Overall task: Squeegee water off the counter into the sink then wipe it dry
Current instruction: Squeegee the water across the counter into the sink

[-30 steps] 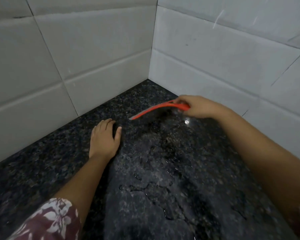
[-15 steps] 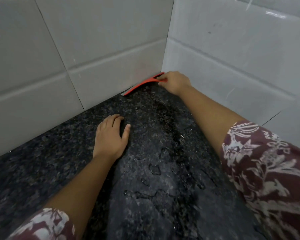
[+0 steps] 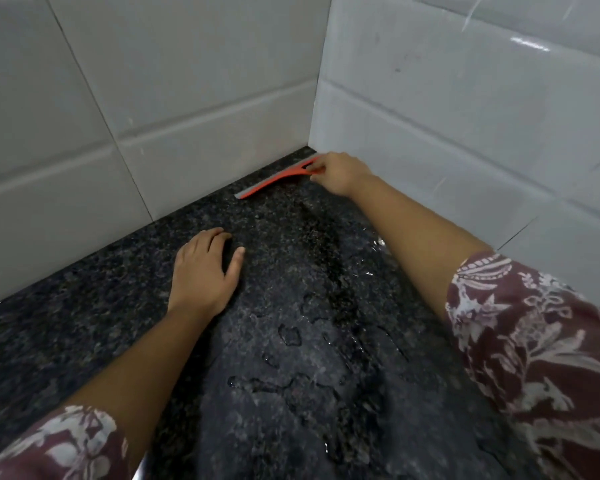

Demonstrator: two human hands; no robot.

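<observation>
An orange squeegee [image 3: 274, 181] with a grey blade lies along the back wall in the far corner of the dark speckled granite counter [image 3: 84, 306]. My right hand [image 3: 340, 173] grips its handle end, right by the corner. My left hand [image 3: 203, 271] rests flat on the counter with fingers apart, holding nothing, well in front of the squeegee. Water beads and streaks [image 3: 291, 337] cover the counter between my arms. The sink is out of view.
White tiled walls [image 3: 187, 81] meet in a corner just behind the squeegee and close off the back and right sides. A bright metal edge [image 3: 141, 474] shows at the counter's near border.
My right hand carried the squeegee from mid-counter back into the corner and set its blade down along the back wall. The left hand stayed flat in place.
</observation>
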